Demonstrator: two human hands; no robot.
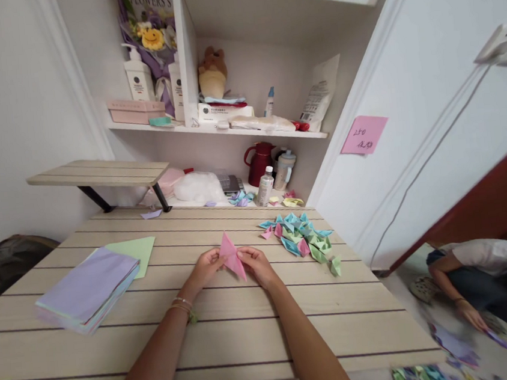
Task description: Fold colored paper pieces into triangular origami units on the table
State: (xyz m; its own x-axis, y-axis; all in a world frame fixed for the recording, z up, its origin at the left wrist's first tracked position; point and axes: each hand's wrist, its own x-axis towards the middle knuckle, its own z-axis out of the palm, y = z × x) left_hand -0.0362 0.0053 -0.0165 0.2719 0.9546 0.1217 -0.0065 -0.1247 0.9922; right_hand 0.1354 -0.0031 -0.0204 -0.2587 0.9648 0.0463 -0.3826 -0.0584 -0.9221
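A pink folded paper [230, 254], pointed at its top and bottom, is held up between my two hands over the middle of the table. My left hand [208, 268] pinches its left side, and my right hand [256, 264] has its fingers closed on the right side. To the right lies a cluster of small folded paper boats [301, 233] in blue, green and pink. On the left rests a stack of coloured paper sheets [89, 286] with a lilac sheet on top; a light green sheet [135, 251] sticks out behind it.
A small raised shelf [97, 172] stands at the back left of the slatted table [233, 343]. Behind are a clear bottle [265, 187] and a red jug [259, 162]. At right, another person [490, 286] crouches on the floor near more folded papers [420, 376].
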